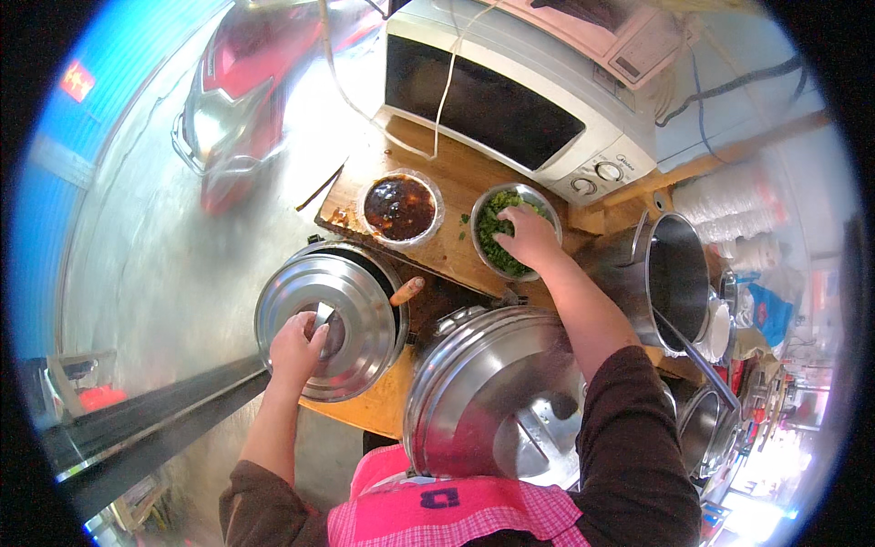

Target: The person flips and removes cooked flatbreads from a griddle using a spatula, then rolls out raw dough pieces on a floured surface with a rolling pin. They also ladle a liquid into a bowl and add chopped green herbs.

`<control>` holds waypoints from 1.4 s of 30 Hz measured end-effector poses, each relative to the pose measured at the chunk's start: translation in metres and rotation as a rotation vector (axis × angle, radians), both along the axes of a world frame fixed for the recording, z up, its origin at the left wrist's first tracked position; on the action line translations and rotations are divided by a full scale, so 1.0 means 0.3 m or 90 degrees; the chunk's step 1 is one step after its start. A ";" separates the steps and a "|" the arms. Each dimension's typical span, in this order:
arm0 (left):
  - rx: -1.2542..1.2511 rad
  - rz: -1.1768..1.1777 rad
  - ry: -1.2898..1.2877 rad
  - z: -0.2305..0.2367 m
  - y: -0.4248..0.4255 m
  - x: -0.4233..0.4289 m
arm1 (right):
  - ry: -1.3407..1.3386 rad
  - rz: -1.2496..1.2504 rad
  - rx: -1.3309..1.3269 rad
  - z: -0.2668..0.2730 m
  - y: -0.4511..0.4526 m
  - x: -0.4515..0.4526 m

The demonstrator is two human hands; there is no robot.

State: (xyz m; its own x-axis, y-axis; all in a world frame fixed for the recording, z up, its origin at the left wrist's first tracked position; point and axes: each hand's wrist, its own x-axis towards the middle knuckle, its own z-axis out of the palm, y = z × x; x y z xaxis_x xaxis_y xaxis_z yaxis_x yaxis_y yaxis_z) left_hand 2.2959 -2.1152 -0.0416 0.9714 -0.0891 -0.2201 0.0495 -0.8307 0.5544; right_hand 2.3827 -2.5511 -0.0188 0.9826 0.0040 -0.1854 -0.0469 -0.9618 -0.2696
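My left hand [301,345] grips the handle of a round stainless steel lid [369,349], which lies over most of a metal pot [402,273] and leaves a dark gap at its far right. A wooden handle [408,291] sticks out over that pot's rim. My right hand [525,236] reaches into a metal bowl [479,251] of chopped green herbs [493,222], its fingers among them; whether they pinch any is unclear. Left of it on a wooden board [454,179] stands a bowl of dark red-brown sauce [399,207] with plastic film round its rim.
A large lidded steel pot [478,383] stands close before me. Behind the board is a white microwave oven [506,102] with a loose white cable. To the right are a tall steel pot [677,273] with a long handle leaning from it and stacked containers [724,205].
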 end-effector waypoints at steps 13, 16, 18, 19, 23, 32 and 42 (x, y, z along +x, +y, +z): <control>-0.053 0.037 0.002 0.000 0.017 -0.028 | 0.020 -0.029 0.037 -0.015 -0.035 0.010; -0.139 0.078 -0.020 -0.006 0.024 -0.023 | 0.087 -0.178 0.237 0.056 0.001 0.023; -0.160 0.118 -0.051 -0.006 0.017 -0.009 | 0.119 -0.256 0.405 0.104 0.068 0.045; -0.163 0.117 -0.076 -0.005 0.007 0.006 | 0.111 -0.195 0.413 0.125 0.110 0.068; -0.229 0.126 -0.083 -0.006 -0.082 0.108 | 0.015 -0.042 0.480 0.150 0.301 0.132; -0.482 0.246 0.000 -0.078 -0.342 0.438 | -0.035 -0.134 0.313 -0.008 0.308 0.209; -0.531 0.213 0.181 -0.045 -0.379 0.537 | 0.147 -0.239 0.452 -0.046 0.341 0.202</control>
State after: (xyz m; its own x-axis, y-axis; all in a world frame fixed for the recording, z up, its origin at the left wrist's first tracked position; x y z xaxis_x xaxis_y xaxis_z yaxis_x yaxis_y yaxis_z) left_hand 2.4570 -2.2291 -0.0552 0.8947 -0.0511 -0.4438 0.4385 -0.0895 0.8943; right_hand 2.4434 -2.4486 -0.0327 0.8799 -0.1235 -0.4589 -0.4583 -0.4762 -0.7505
